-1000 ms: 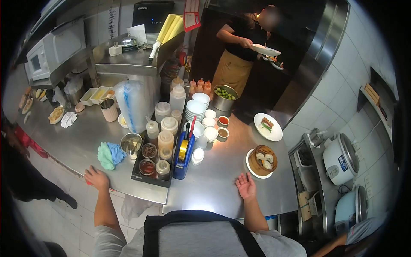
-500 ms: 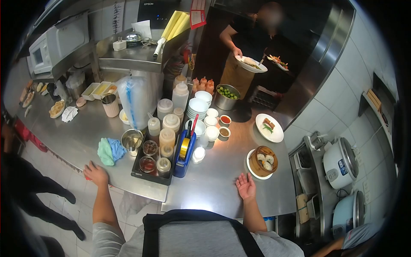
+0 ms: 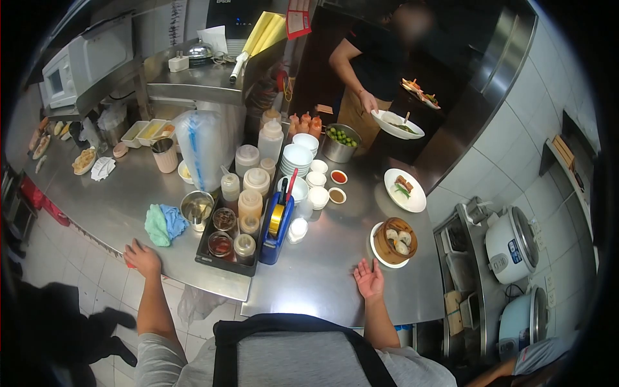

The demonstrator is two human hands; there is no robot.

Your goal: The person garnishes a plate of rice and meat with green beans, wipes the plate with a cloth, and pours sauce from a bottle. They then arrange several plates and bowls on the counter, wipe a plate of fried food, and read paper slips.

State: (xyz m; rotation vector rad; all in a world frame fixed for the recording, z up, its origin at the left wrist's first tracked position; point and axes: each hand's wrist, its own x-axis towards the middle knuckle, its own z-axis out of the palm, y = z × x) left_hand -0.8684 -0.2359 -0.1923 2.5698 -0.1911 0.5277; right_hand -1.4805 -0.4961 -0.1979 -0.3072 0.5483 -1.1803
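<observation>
Kitchen worker stands at a steel table (image 3: 322,277), both hands empty. The left hand (image 3: 143,258) lies flat, fingers spread, on the table's near edge, just below a green-blue cloth (image 3: 165,223). The right hand (image 3: 369,280) rests open, palm up, near a bamboo steamer (image 3: 396,238) w/ dumplings (image 3: 401,245) on a white plate (image 3: 376,250). Opp. side, a co-worker (image 3: 374,64) holds a bowl (image 3: 398,124).

Brushed steel counter (image 3: 322,271), woven bamboo steamer (image 3: 395,239), soft cloth rag (image 3: 165,223).

Green-blue cloth (image 3: 165,223), blue tape dispenser (image 3: 276,231), white plates (image 3: 405,190).
</observation>
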